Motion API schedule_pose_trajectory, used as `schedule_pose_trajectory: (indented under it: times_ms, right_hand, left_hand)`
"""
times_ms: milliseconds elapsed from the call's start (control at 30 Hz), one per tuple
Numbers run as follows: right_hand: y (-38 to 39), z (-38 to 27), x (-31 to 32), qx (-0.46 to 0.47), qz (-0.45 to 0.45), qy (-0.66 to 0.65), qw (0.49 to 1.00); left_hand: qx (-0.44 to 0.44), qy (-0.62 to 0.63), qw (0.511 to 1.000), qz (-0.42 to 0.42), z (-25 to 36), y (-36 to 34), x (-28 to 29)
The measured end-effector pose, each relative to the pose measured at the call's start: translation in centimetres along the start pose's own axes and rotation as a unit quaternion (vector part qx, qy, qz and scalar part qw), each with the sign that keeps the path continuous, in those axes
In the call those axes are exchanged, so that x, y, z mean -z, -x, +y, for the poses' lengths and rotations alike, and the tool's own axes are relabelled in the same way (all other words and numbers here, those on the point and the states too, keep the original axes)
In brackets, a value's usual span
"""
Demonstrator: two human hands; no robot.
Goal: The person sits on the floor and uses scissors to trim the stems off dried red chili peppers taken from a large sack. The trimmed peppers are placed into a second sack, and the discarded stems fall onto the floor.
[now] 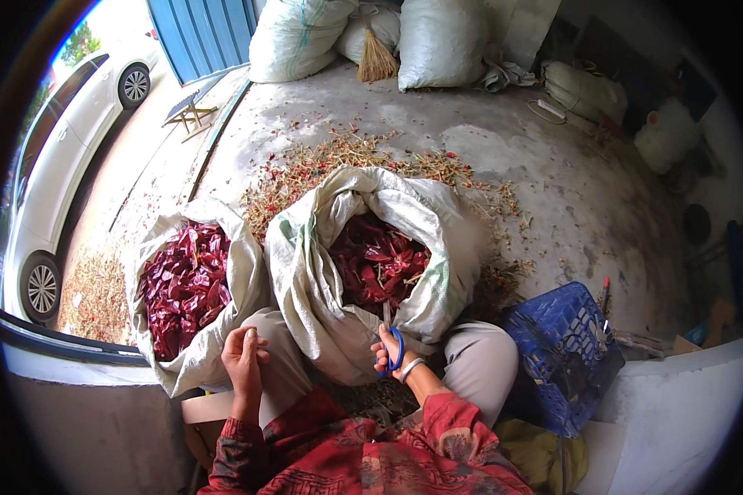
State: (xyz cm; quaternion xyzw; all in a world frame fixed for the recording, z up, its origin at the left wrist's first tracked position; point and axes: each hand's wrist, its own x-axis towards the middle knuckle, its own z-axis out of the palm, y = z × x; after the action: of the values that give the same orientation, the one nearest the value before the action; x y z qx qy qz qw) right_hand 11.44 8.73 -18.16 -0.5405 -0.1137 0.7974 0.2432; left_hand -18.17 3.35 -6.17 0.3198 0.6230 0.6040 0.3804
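Observation:
Between my knees stands a large white woven sack (301, 272), its rim rolled back around dried red chillies (376, 257), some with pale stems. My right hand (385, 348) grips scissors (399, 346) by their blue handles, the blades pointing away over the near rim of this sack. To the left is a second woven sack (250, 262), filled with dark red chillies (186, 289). My left hand (243, 351) hovers by that sack's near right edge, above my left knee. Its fingers are curled together; anything between them is too small to make out.
Cut stems and chilli bits (305, 169) litter the concrete floor behind the sacks. A blue plastic crate (565, 346) sits by my right knee. Full white sacks (446, 41) and a straw broom (376, 58) stand at the back. Outside on the left is a white car (74, 140).

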Motion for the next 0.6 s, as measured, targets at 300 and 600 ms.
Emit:
schedule_pose_trajectory:
  times_ms: [300,600]
  right_hand:
    - [5.8,0.9,3.1,0.181,0.055,0.054,0.980]
    - [8.5,0.2,1.1,0.459,0.197,0.458,0.736]
  left_hand:
    - [-0.276,-0.236,0.909,-0.204,3.1,2.4,-12.7]
    - [-0.211,-0.455,0.833,-0.231,0.3,-0.1,-17.1]
